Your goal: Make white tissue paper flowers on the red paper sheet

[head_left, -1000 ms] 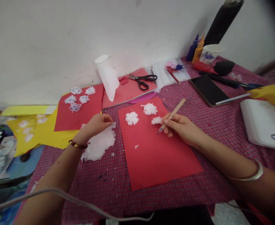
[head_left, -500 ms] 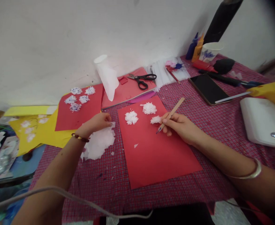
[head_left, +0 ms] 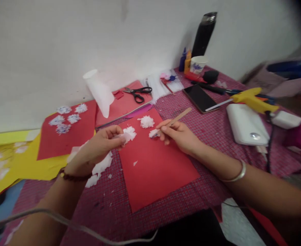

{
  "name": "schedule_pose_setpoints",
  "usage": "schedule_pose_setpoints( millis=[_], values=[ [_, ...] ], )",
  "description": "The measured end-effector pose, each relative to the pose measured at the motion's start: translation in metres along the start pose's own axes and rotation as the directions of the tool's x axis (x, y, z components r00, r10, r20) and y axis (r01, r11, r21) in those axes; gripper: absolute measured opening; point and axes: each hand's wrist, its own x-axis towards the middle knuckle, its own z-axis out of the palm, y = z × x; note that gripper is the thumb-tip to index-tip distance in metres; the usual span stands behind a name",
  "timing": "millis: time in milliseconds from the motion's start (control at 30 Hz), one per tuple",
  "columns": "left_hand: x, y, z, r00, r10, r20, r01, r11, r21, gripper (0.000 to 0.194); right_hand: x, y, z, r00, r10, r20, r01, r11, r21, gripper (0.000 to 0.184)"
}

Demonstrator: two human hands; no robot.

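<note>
My left hand [head_left: 106,141] is pinched on a small piece of white tissue paper [head_left: 121,136], close to the left edge of the red sheet [head_left: 155,174]. A flat wooden craft stick [head_left: 181,115] slants up out of my right hand [head_left: 177,135], its dark-stained lower tip beside a small white tissue flower [head_left: 153,133]. Two fuller tissue flowers lie on the same sheet: one [head_left: 147,121] above the stick's tip, the other [head_left: 130,132] partly behind my left fingertips. Under my left wrist is a pile of white tissue pieces [head_left: 103,165].
Blue-speckled tissue flowers [head_left: 63,128] sit on another red sheet [head_left: 48,145] at the left. Scissors [head_left: 139,92], a phone [head_left: 199,97], a yellow glue gun [head_left: 250,99] and a white power bank [head_left: 245,124] lie farther back. A cable [head_left: 70,223] crosses the foreground.
My left hand has risen from the tissue pile and moved right to the red sheet, with a tissue piece in its fingers. My right hand still grips the stick. The view has turned right.
</note>
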Motion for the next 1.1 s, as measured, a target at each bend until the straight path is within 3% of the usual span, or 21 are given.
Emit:
schedule_pose_setpoints(
  millis=[167, 333, 433, 567, 733, 933, 1100],
  values=[
    [0.011, -0.010, 0.052, 0.991, 0.032, 0.127, -0.023, 0.997, -0.074, 0.017, -0.003, -0.004, 0.006, 0.995, -0.089, 0.055, 0.095, 0.989, -0.116, 0.015],
    [0.014, -0.013, 0.070, 0.986, 0.069, 0.151, -0.055, 0.994, -0.092, 0.020, -0.008, -0.004, 0.018, 0.995, 0.044, 0.090, -0.033, 0.993, -0.112, 0.019],
    [0.014, -0.013, 0.072, 0.987, 0.061, 0.147, -0.037, 0.987, -0.158, 0.022, -0.009, -0.004, 0.022, 0.990, 0.092, 0.109, -0.080, 0.991, -0.109, 0.023],
    [0.016, -0.014, 0.066, 0.987, 0.009, 0.158, 0.038, 0.956, -0.291, 0.022, -0.005, -0.004, 0.021, 0.996, 0.091, -0.021, -0.094, 0.977, -0.193, 0.024],
    [0.017, -0.015, 0.060, 0.995, -0.076, 0.067, 0.096, 0.922, -0.376, 0.022, -0.003, -0.004, 0.020, 0.986, 0.126, -0.107, -0.149, 0.957, -0.249, 0.020],
    [0.019, -0.013, 0.065, 0.999, -0.030, 0.020, 0.034, 0.946, -0.321, 0.017, -0.005, -0.005, 0.020, 0.988, 0.126, -0.090, -0.145, 0.956, -0.255, 0.023],
    [0.011, -0.005, 0.056, 0.988, 0.101, -0.119, -0.130, 0.955, -0.267, 0.013, -0.005, -0.009, 0.019, 0.985, 0.130, -0.109, -0.157, 0.943, -0.293, 0.022]
  ],
)
